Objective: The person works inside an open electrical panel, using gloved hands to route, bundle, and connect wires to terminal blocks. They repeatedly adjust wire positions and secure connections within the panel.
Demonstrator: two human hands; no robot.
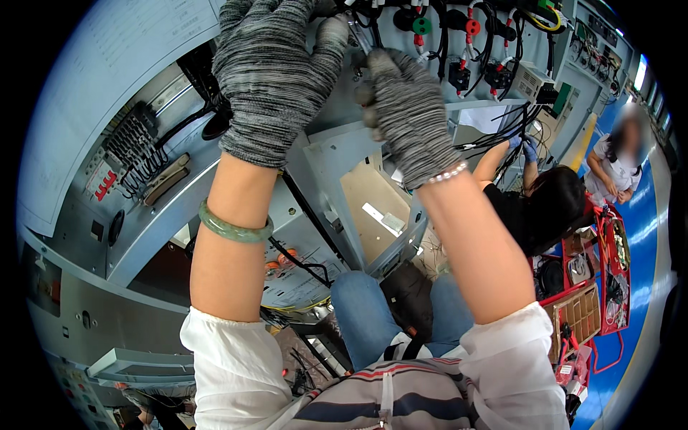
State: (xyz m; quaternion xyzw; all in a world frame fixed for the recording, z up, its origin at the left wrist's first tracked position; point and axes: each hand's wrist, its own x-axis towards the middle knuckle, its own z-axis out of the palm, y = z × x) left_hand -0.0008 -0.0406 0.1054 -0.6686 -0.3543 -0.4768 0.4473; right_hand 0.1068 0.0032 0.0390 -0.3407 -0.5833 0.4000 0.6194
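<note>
Both my hands wear grey striped knit gloves and are raised to the wired cabinet panel point(437, 61). My left hand point(276, 79) lies against its upper edge, thumb toward the middle; the other fingertips run out of the picture. A slim shiny metal piece point(361, 34) rises between the hands, its kind not clear. My right hand point(410, 111) is closed, thumb and forefinger at the lower end of that piece. Just right of it, a green round fitting point(421, 26) and a red round fitting point(473, 27) sit among black cables with red and white ends.
An open cabinet door with a large paper drawing point(107, 79) stands at left, beside a terminal block point(132, 132). At right, a dark-haired co-worker point(552, 208) with blue gloves handles black cables point(494, 136). Red tool cart point(613, 272) and another person point(616, 161) are beyond.
</note>
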